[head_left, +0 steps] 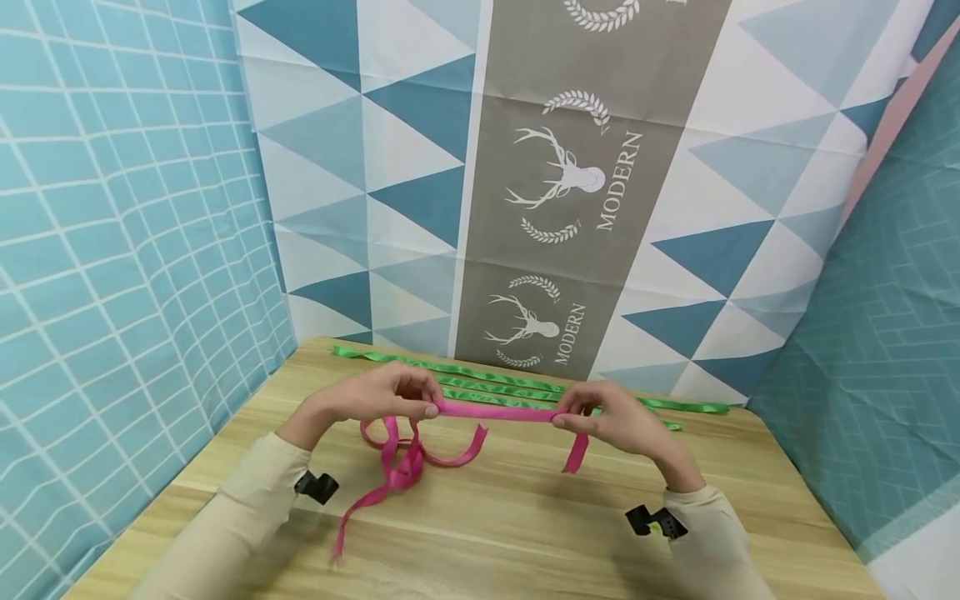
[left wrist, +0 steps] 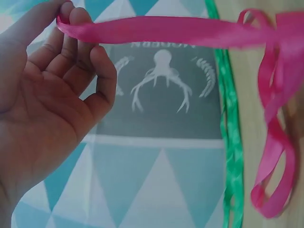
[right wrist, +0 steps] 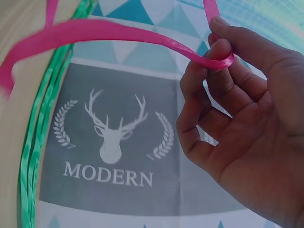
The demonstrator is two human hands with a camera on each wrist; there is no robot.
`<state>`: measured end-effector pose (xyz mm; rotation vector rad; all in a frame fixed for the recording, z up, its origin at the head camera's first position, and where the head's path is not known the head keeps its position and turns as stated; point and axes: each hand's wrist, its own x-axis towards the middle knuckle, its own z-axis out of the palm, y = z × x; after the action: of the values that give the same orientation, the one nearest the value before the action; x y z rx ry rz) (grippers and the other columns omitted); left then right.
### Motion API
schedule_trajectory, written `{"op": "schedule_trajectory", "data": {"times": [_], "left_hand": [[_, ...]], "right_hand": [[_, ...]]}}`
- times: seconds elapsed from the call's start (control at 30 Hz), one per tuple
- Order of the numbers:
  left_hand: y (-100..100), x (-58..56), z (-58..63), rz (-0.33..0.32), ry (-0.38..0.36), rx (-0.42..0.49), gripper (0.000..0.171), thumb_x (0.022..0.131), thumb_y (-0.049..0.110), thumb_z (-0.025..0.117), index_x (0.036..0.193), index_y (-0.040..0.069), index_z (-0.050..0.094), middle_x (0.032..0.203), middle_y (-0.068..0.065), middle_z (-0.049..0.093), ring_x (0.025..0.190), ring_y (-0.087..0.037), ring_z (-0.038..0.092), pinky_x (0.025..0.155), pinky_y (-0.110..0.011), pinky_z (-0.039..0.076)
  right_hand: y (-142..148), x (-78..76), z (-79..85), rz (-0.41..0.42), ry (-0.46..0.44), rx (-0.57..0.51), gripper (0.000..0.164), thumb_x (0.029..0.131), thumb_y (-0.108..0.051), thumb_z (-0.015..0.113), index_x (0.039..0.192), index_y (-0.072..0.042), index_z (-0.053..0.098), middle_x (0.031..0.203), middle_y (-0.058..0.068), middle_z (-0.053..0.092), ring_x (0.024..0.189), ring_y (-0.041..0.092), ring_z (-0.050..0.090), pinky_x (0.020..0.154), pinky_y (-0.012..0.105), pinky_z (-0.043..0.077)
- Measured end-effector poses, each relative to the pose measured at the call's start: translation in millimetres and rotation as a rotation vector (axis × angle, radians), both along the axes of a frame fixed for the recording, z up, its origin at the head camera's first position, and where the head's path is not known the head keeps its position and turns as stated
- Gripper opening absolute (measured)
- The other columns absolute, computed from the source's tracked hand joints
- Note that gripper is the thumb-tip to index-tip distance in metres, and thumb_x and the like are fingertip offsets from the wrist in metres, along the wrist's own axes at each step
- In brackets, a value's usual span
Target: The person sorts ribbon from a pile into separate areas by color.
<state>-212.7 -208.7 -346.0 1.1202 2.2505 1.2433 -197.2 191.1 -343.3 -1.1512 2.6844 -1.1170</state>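
Observation:
A pink satin ribbon point(head_left: 495, 412) runs nearly straight between both hands, over the far half of the wooden table. At its left, my left hand point(head_left: 382, 392) pinches it between thumb and forefinger, the other fingers loosely bent, as the left wrist view shows. My right hand point(head_left: 611, 417) pinches the ribbon in the same way, and a short tail point(head_left: 575, 454) dangles below it. In the right wrist view the ribbon point(right wrist: 104, 31) wraps over the forefinger. Below my left hand are curled, looped lengths of pink ribbon point(head_left: 405, 471), trailing toward the near side.
Several green ribbons point(head_left: 495, 388) lie in long strips along the far side of the wooden table point(head_left: 480, 533). A patterned cloth with deer heads point(head_left: 577, 179) stands behind. Blue checked cloth point(head_left: 135, 208) borders the left, teal cloth point(head_left: 885, 358) the right.

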Motion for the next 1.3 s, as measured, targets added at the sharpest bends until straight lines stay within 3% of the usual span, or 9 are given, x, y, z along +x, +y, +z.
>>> {"op": "schedule_trajectory", "data": {"times": [0.17, 0.33, 0.57, 0.73, 0.87, 1.0, 1.13, 1.23, 1.3], "left_hand": [[-14.0, 0.8, 10.2, 0.025, 0.002, -0.008, 0.016, 0.101, 0.021, 0.067, 0.112, 0.011, 0.069, 0.088, -0.016, 0.063, 0.076, -0.04, 0.06, 0.07, -0.037, 0.055], [-27.6, -1.0, 16.4, 0.074, 0.046, -0.005, 0.012, 0.101, 0.023, 0.068, 0.108, 0.012, 0.068, 0.084, -0.011, 0.063, 0.071, -0.028, 0.055, 0.065, -0.032, 0.05], [-55.6, -4.2, 25.3, 0.15, 0.081, 0.071, 0.012, 0.101, 0.019, 0.068, 0.104, 0.008, 0.065, 0.078, -0.012, 0.056, 0.066, -0.026, 0.051, 0.06, -0.034, 0.045], [-80.0, -12.4, 24.3, 0.215, 0.071, 0.161, 0.013, 0.103, 0.015, 0.064, 0.104, 0.003, 0.062, 0.081, -0.016, 0.056, 0.068, -0.029, 0.053, 0.063, -0.039, 0.052], [-97.0, -22.7, 16.0, 0.276, 0.043, 0.246, 0.018, 0.104, 0.013, 0.062, 0.105, -0.004, 0.059, 0.08, -0.014, 0.055, 0.07, -0.029, 0.053, 0.069, -0.044, 0.056], [-110.8, -34.3, 1.9, 0.299, 0.012, 0.308, 0.018, 0.105, 0.012, 0.059, 0.108, -0.006, 0.057, 0.076, -0.01, 0.049, 0.067, -0.026, 0.047, 0.066, -0.044, 0.055], [-121.6, -45.6, -15.2, 0.333, -0.026, 0.346, 0.017, 0.107, 0.014, 0.056, 0.103, -0.002, 0.054, 0.074, -0.011, 0.043, 0.066, -0.028, 0.041, 0.063, -0.037, 0.048], [-127.0, -53.9, -28.2, 0.445, -0.03, 0.29, 0.023, 0.105, 0.023, 0.061, 0.101, 0.001, 0.057, 0.074, -0.01, 0.043, 0.068, -0.025, 0.04, 0.065, -0.036, 0.04], [-129.5, -57.7, -35.5, 0.556, -0.009, 0.201, 0.027, 0.103, 0.03, 0.065, 0.102, 0.003, 0.061, 0.076, -0.01, 0.049, 0.069, -0.022, 0.045, 0.065, -0.036, 0.041]], "right_hand": [[18.3, 1.9, 11.3, -0.067, -0.029, -0.095, 0.011, 0.095, -0.025, 0.076, 0.095, -0.014, 0.074, 0.079, 0.001, 0.065, 0.073, 0.023, 0.06, 0.065, 0.034, 0.048], [39.7, 3.1, 18.1, -0.13, -0.079, -0.251, 0.013, 0.096, -0.018, 0.074, 0.098, -0.006, 0.071, 0.081, 0.01, 0.067, 0.073, 0.028, 0.061, 0.065, 0.036, 0.051], [69.7, 2.1, 18.9, -0.222, -0.08, -0.432, 0.015, 0.1, -0.013, 0.069, 0.1, 0.002, 0.067, 0.087, 0.013, 0.069, 0.081, 0.026, 0.063, 0.078, 0.033, 0.051], [85.2, -5.1, 14.1, -0.213, -0.111, -0.589, 0.012, 0.1, -0.002, 0.065, 0.099, 0.009, 0.063, 0.086, 0.011, 0.068, 0.083, 0.022, 0.061, 0.082, 0.03, 0.051], [95.3, -16.2, 4.4, -0.22, -0.174, -0.646, 0.014, 0.1, -0.004, 0.065, 0.101, 0.01, 0.063, 0.083, 0.008, 0.065, 0.077, 0.019, 0.058, 0.079, 0.028, 0.053], [104.4, -28.7, -10.3, -0.24, -0.243, -0.661, 0.017, 0.1, -0.008, 0.067, 0.102, 0.008, 0.062, 0.079, 0.007, 0.061, 0.062, 0.023, 0.056, 0.058, 0.031, 0.054], [113.5, -39.4, -26.1, -0.264, -0.272, -0.664, 0.019, 0.1, -0.01, 0.068, 0.105, 0.007, 0.06, 0.081, 0.009, 0.062, 0.056, 0.035, 0.057, 0.062, 0.032, 0.055], [121.0, -46.7, -39.2, -0.321, -0.257, -0.612, 0.023, 0.099, -0.014, 0.07, 0.107, 0.006, 0.061, 0.082, 0.008, 0.063, 0.053, 0.033, 0.055, 0.061, 0.031, 0.054], [125.8, -52.4, -48.8, -0.362, -0.248, -0.569, 0.027, 0.098, -0.017, 0.071, 0.109, 0.006, 0.062, 0.081, 0.005, 0.064, 0.051, 0.028, 0.049, 0.05, 0.033, 0.049]]}}
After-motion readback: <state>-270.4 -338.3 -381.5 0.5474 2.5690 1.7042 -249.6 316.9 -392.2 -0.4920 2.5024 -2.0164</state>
